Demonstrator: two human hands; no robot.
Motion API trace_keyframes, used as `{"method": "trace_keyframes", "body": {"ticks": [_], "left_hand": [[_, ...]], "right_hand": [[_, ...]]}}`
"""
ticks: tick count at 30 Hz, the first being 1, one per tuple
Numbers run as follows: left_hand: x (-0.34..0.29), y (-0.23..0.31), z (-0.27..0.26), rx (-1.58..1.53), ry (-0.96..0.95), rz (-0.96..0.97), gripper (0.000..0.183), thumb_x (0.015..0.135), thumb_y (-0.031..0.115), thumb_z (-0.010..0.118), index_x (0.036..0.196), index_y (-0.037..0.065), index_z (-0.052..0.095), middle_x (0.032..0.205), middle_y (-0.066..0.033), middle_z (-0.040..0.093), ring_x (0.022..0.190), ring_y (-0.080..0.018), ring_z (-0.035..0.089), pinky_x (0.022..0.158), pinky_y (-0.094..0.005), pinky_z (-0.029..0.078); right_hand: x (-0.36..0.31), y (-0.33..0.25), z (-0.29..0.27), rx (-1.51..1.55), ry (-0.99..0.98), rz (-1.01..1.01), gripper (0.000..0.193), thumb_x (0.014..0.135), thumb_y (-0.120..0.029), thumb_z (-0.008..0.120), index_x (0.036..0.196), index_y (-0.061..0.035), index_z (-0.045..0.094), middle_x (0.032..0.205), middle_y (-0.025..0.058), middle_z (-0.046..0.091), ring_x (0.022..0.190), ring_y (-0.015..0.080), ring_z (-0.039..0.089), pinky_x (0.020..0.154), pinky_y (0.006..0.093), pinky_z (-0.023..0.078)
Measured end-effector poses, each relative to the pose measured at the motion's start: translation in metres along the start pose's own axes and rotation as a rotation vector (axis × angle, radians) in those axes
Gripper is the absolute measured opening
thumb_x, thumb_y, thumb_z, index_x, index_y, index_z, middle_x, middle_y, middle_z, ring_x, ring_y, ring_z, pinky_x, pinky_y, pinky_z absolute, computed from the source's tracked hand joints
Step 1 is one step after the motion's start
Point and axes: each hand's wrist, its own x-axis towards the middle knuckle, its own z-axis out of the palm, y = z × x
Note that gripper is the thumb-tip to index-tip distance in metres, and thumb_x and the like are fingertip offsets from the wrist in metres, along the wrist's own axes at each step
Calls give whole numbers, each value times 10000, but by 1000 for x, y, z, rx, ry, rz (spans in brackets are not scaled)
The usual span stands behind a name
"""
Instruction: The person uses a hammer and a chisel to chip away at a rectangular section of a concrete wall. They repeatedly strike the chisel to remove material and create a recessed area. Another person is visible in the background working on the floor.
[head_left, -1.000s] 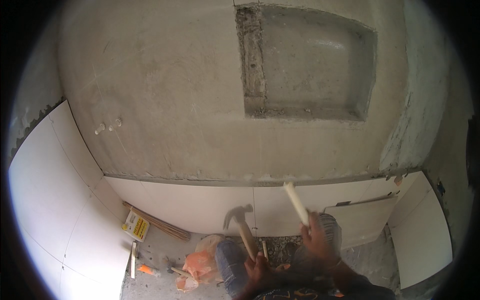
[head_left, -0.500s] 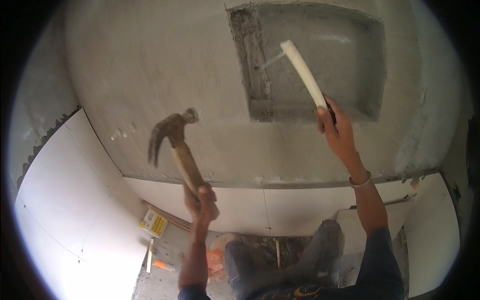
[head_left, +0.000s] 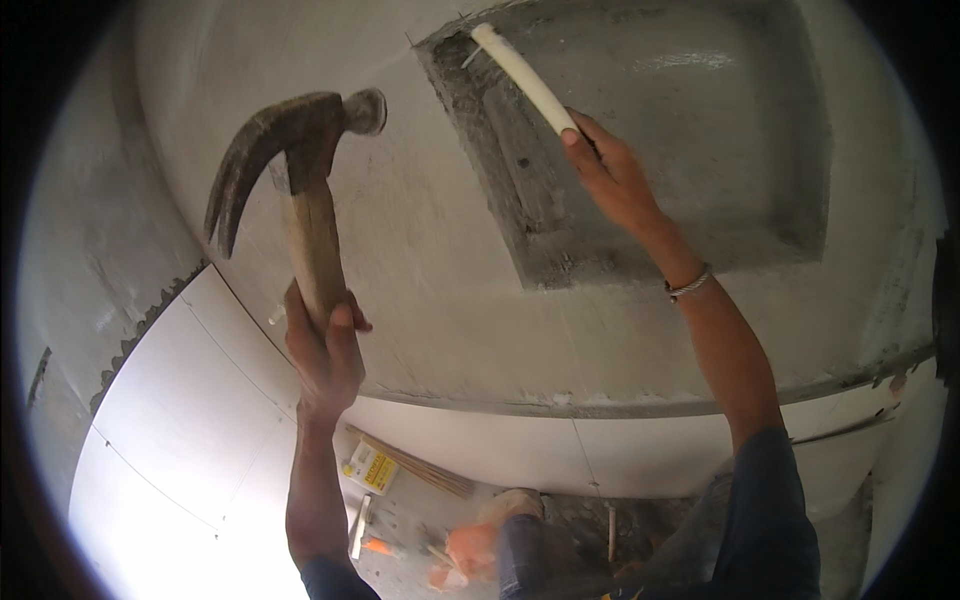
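Note:
My left hand (head_left: 328,360) is wrapped round the wooden handle of a claw hammer (head_left: 306,175). The hammer's worn metal head is raised, its striking face to the right and its claw curving down on the left. My right hand (head_left: 622,185) grips the lower end of a slightly curved white tube-like piece (head_left: 526,80). From near its far end juts a thin pale pin (head_left: 474,56), perhaps a nail. That end is at the upper left corner of a rectangular recess (head_left: 690,150) in the grey wall; I cannot tell whether it touches.
White tile panels (head_left: 480,440) line the lower wall, bending round at the left. Below are a white and yellow jug (head_left: 370,467), a bundle of thin sticks (head_left: 420,468), an orange bag (head_left: 472,550) and a white strip (head_left: 360,528) on the floor. Small fittings protrude beside my left hand.
The hammer has come up and to the left, looking larger. My right hand has carried the white piece up and left to the recess corner. The view has tilted somewhat.

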Motion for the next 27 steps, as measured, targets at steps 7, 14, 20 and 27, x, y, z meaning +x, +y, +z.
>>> {"method": "trace_keyframes", "body": {"ticks": [7,14,20,27], "left_hand": [[55,24,-6,322,6,179,679,969,446,412,1428,-16,220,724,-68,556,592,-118,548,518,-280,470],[86,39,-5,540,-20,390,583,989,365,403,1427,11,251,731,-110,600,617,-142,612,535,-320,508],[106,60,-6,601,-76,498,575,985,336,421,1450,54,234,711,-110,607,592,-157,610,535,-329,518],[131,87,9,659,-142,778,550,986,285,421,1464,90,230,1045,-175,624,571,-147,604,514,-312,520]], "right_hand": [[11,4,48,151,178,22,420,976,-339,448,1238,-19,522,913,197,622,816,312,611,767,378,464],[13,5,76,225,214,-32,468,968,-352,469,1285,-8,493,772,87,544,697,181,515,629,311,424],[15,10,84,259,250,-49,375,965,-246,468,1252,-5,485,967,259,607,929,392,605,798,417,449],[11,12,98,354,310,-72,401,972,-261,460,1272,5,469,990,254,617,952,399,602,818,404,457]]}}
